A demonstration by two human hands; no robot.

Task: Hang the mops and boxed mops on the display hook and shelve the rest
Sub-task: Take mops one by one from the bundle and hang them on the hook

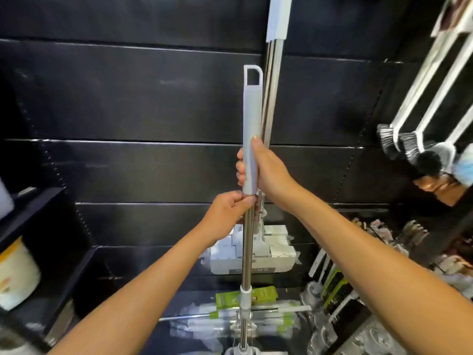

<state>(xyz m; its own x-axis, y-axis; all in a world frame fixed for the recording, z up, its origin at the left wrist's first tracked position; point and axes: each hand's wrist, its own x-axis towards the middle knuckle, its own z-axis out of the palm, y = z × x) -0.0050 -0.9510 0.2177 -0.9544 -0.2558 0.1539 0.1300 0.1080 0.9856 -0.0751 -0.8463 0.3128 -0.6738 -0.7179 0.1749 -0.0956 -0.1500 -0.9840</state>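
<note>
I hold a mop (251,116) upright in front of a black slatted wall. It has a light grey handle sleeve with a hanging loop at its top and a steel pole below. My right hand (261,170) grips the grey sleeve. My left hand (230,213) pinches the steel pole just under the sleeve. A second mop (272,80) hangs behind it, slightly to the right, its top out of view. That mop's white sponge head (279,248) hangs lower down. The display hook is not visible.
Mops in green and clear packaging (245,311) lie on the low shelf below. White-handled brushes (419,139) hang at the upper right. Packaged brushes (332,285) stand at the lower right. A black shelf unit with a pale tub (18,275) stands on the left.
</note>
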